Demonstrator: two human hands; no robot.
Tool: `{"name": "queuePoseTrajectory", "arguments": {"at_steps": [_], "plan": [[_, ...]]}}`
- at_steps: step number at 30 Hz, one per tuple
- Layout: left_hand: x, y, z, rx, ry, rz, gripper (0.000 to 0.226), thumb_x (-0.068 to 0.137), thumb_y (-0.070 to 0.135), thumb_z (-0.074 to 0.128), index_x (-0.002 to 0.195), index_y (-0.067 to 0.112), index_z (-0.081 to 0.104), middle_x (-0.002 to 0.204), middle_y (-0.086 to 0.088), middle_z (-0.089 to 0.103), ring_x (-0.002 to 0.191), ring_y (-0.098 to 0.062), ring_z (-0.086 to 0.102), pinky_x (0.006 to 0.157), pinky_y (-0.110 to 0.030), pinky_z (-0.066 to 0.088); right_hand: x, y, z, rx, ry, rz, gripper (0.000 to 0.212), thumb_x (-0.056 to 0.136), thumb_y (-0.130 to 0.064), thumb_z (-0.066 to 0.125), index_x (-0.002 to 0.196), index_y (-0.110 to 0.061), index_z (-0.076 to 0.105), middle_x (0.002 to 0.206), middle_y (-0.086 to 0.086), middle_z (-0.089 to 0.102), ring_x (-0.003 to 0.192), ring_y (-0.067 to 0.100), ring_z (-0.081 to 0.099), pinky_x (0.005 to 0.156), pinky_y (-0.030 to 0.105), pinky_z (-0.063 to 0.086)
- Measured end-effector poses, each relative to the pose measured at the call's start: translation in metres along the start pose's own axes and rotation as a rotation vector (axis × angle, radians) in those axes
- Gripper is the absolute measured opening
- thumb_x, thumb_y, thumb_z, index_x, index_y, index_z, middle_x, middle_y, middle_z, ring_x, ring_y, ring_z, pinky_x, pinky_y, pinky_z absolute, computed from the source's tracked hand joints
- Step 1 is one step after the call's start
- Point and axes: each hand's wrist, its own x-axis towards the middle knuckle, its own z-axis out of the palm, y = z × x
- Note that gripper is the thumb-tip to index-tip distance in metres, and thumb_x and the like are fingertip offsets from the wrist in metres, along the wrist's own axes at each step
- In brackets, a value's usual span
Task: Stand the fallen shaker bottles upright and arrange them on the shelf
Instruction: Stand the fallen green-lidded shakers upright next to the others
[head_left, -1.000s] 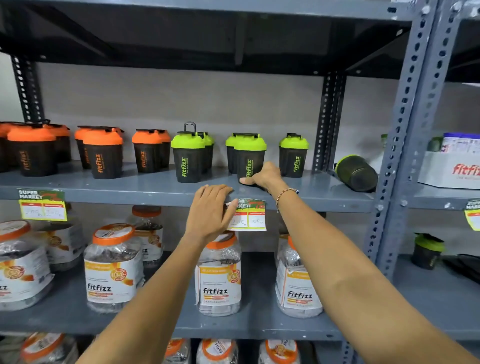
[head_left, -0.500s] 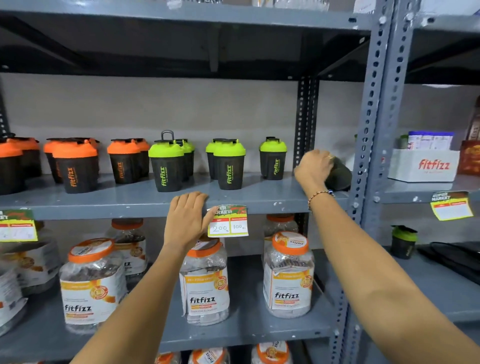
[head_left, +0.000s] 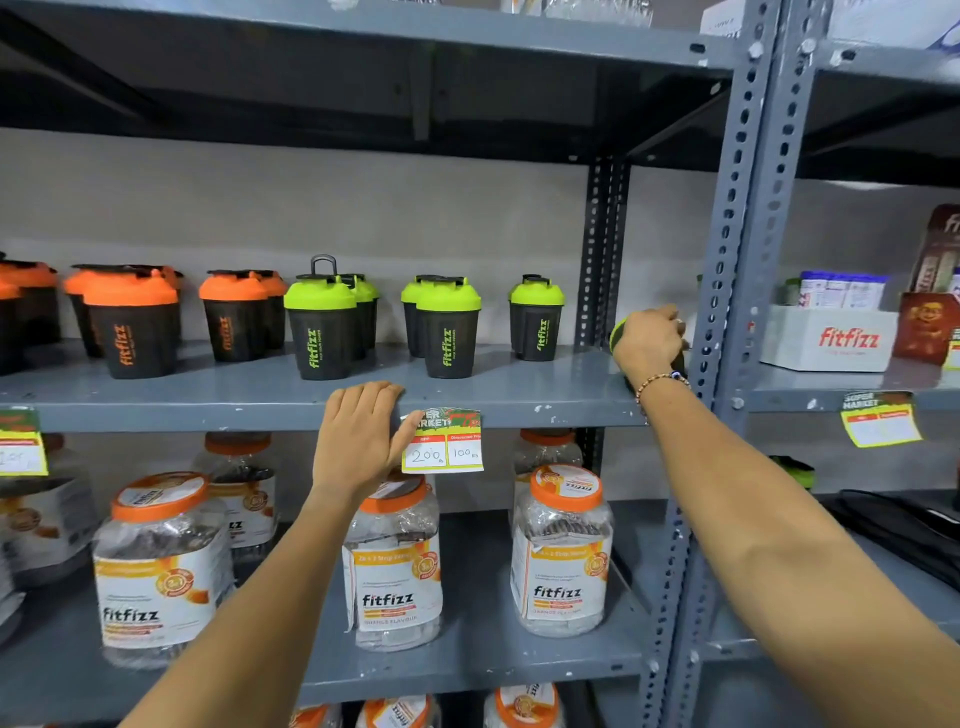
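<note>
Fingers of the left hand (head_left: 363, 436) lie flat and empty on the front lip of the grey metal shelf (head_left: 519, 400), bracing. Farther in, the right hand (head_left: 649, 338) wraps the fallen black shaker bottle with the green lid (head_left: 619, 332), lying beside the perforated upright. Righting step: tip it upright, then set it beside the standing green-lidded shakers (head_left: 536, 317).

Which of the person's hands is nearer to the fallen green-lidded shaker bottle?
Right. The right hand is gripping the fallen shaker bottle at the shelf's right end; the left hand rests on the shelf's front edge, well to its left.
</note>
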Motion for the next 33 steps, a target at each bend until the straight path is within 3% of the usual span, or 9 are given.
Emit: {"name": "queuePoseTrajectory", "arguments": {"at_steps": [4,7,9,15,21,25,28,31,33], "plan": [[0.000,0.000,0.000,-0.003,0.000,-0.007,0.067,0.094,0.058,0.016,0.113,0.013,0.062,0.108,-0.003,0.065,0.097,-0.023,0.058,0.090,-0.034,0.037,-0.005,-0.002,0.000,0.386,-0.026,0.042,0.049,0.081,-0.026,0.070,0.118,0.003,0.058,0.128,0.024,0.049,0.112,0.041,0.054,0.091,0.041,0.049],[0.000,0.001,-0.001,-0.001,-0.008,-0.016,0.068,0.094,0.059,0.016,0.114,0.013,0.062,0.109,-0.003,0.065,0.097,-0.023,0.058,0.091,-0.034,0.037,-0.015,-0.013,0.001,0.672,-0.078,0.111,0.050,0.079,-0.038,0.069,0.111,0.000,0.061,0.121,0.022,0.060,0.113,0.039,0.056,0.088,0.039,0.049],[0.000,0.001,-0.002,-0.006,-0.023,-0.013,0.068,0.093,0.059,0.016,0.114,0.014,0.062,0.110,-0.003,0.065,0.099,-0.023,0.058,0.091,-0.035,0.038,-0.021,-0.018,0.003,0.738,-0.098,0.137,0.050,0.080,-0.040,0.064,0.110,0.000,0.062,0.119,0.022,0.063,0.113,0.038,0.056,0.088,0.038,0.048],[-0.001,-0.001,0.001,-0.019,-0.032,-0.020,0.061,0.093,0.057,0.026,0.116,0.013,0.062,0.112,-0.004,0.065,0.100,-0.023,0.059,0.094,-0.037,0.039,-0.025,-0.011,-0.004,0.717,-0.149,0.199,0.064,0.089,-0.047,0.047,0.130,0.002,0.048,0.134,0.020,0.053,0.124,0.036,0.049,0.096,0.039,0.043],[-0.002,-0.001,0.005,-0.024,-0.023,-0.031,0.056,0.093,0.054,0.030,0.116,0.014,0.061,0.110,-0.004,0.065,0.100,-0.023,0.057,0.095,-0.034,0.033,-0.025,-0.007,-0.014,0.587,-0.131,0.195,0.060,0.095,-0.037,0.037,0.139,0.003,0.033,0.144,0.023,0.040,0.132,0.038,0.039,0.104,0.042,0.036],[-0.001,0.000,0.003,-0.028,-0.024,-0.039,0.057,0.093,0.055,0.029,0.117,0.014,0.061,0.112,-0.004,0.065,0.102,-0.023,0.057,0.096,-0.036,0.035,-0.031,-0.012,-0.018,0.341,-0.222,0.068,0.083,0.081,-0.048,0.064,0.140,0.000,0.030,0.143,0.019,0.033,0.133,0.036,0.033,0.103,0.046,0.037],[-0.002,0.001,0.001,-0.053,-0.039,-0.048,0.058,0.092,0.055,0.029,0.118,0.014,0.060,0.114,-0.004,0.064,0.103,-0.024,0.057,0.097,-0.038,0.037,-0.036,-0.008,-0.016,0.184,-0.270,0.037,0.088,0.073,-0.031,0.078,0.140,0.001,0.030,0.142,0.019,0.035,0.131,0.035,0.035,0.101,0.044,0.041],[-0.002,0.001,0.001,-0.061,-0.038,-0.047,0.058,0.092,0.056,0.029,0.118,0.014,0.060,0.114,-0.004,0.064,0.104,-0.024,0.057,0.098,-0.038,0.037,-0.031,0.001,-0.012,0.339,-0.214,0.026,0.068,0.071,-0.030,0.075,0.127,0.000,0.050,0.130,0.018,0.054,0.121,0.034,0.049,0.095,0.038,0.047],[-0.003,0.000,0.001,-0.054,-0.033,-0.047,0.058,0.092,0.056,0.028,0.118,0.015,0.060,0.114,-0.004,0.064,0.104,-0.023,0.056,0.098,-0.038,0.036,-0.032,0.006,-0.011,0.666,-0.229,0.107,0.060,0.071,-0.035,0.073,0.119,-0.003,0.055,0.123,0.015,0.060,0.113,0.032,0.057,0.090,0.037,0.052]]}}
